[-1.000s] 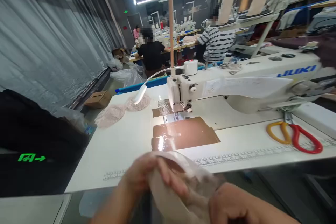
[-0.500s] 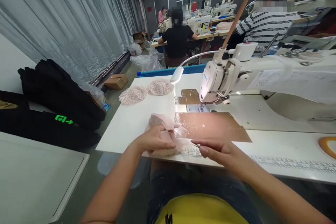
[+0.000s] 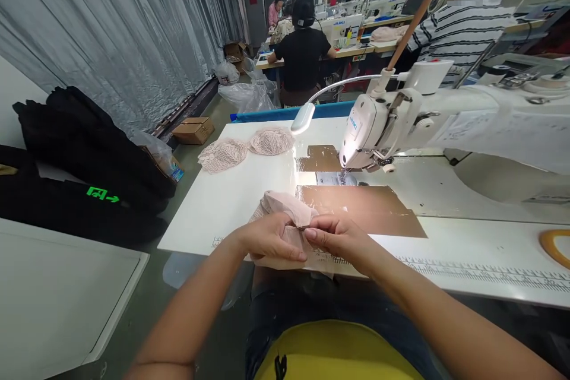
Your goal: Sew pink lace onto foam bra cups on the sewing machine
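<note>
My left hand [image 3: 272, 237] is closed around a pale pink, partly lacy fabric piece [image 3: 289, 206], bunched up near the table's front edge. Against the right side of this cloth, my right hand [image 3: 333, 237] is pinched, with its fingertips at a fold. A thin metal tool, only its dark tip showing, pokes from those fingers; most of it is hidden. Farther back on the white table [image 3: 200, 205] lie two pink lace cup-shaped pieces, a left one [image 3: 222, 155] and a right one [image 3: 271, 141].
A white sewing machine [image 3: 363, 130] stands to the right, its needle area lit. Brown sheets [image 3: 369, 208] cover part of the tabletop. A lamp [image 3: 303, 118] reaches over the back. An orange-yellow tape ring [image 3: 556, 249] lies far right. Co-workers sit beyond.
My right hand has moved left and up to the fabric, bringing the thin metal tool with it. My left hand keeps its hold on the cloth. The view has shifted slightly.
</note>
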A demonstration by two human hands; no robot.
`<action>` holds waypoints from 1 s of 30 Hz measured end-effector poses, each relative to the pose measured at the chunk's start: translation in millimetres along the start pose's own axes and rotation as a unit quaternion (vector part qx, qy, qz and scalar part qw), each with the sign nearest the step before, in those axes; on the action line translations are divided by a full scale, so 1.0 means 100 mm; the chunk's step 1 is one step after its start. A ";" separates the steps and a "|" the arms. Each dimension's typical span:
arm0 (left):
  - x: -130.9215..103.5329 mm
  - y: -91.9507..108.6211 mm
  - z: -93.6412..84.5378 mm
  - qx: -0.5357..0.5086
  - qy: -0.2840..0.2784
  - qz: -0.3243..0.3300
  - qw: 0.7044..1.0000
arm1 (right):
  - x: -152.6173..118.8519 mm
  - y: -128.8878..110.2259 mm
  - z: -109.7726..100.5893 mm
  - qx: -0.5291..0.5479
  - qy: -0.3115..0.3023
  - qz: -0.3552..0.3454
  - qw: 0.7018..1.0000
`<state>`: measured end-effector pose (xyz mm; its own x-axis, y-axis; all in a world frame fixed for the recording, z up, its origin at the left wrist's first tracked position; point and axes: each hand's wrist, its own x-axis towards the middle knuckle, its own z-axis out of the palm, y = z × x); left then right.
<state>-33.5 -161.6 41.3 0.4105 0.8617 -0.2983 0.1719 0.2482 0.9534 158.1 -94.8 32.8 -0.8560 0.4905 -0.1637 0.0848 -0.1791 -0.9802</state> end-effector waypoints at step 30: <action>-0.24 0.39 -1.05 0.428 0.292 -0.062 0.853 | -0.67 0.33 -0.97 -0.482 0.298 0.004 0.824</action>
<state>-130.4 -125.9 90.4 -0.1319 0.9878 -0.0826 0.8754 0.1551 0.4579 267.5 -50.9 1.0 -0.4758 0.8754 0.0854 0.7007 0.4360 -0.5647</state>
